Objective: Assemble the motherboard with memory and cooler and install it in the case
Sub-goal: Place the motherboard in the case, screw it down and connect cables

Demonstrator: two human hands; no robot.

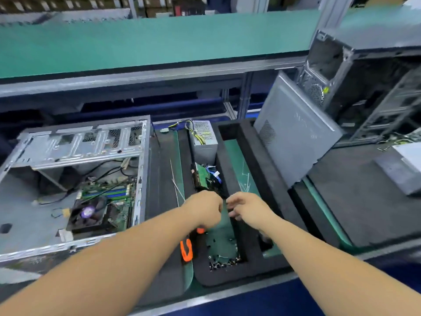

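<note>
Now both hands [206, 208] [245, 207] curled over black foam tray [255, 261].

motherboard [107, 201] in case [29, 220]

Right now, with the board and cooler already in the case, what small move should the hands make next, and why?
Probably take a screw from the foam tray: the motherboard with cooler lies in the case, and both hands hover over the tray.
</note>
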